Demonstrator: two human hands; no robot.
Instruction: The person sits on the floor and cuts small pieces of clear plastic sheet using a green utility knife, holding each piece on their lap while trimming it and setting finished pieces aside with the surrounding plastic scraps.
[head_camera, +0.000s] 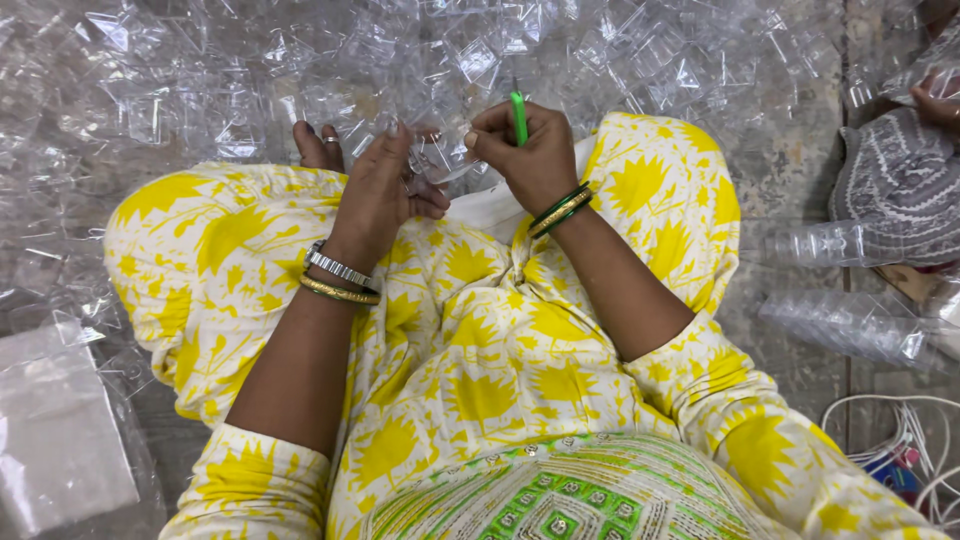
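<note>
Floor (790, 170): grey stone, largely covered w/ heap of clear plastic pieces (200, 90), spread beyond the knees and to both sides.

Person seated cross-legged on floor, yellow-and-white print clothing (480, 340) fills centre of view. Toes of one foot (318, 148) show at heap edge, just left of left hand.

Stacked rows of clear plastic cups (850, 325) lie on floor right of the knees. Second person's patterned grey cloth (900, 180) above those stacks, far right.

Clear plastic bag (60, 430) on floor, left of the knees.

Left hand (385, 190): fingers curled, closed on small clear plastic piece (440, 165) held above lap, at near edge of heap. Metal watch + gold bangle on wrist.

Right hand (535, 150): fist closed round green-handled tool (519, 118), handle upright, just right of clear piece. Tool tip: cannot tell whether it touches the piece. Green bangles on wrist.
</note>
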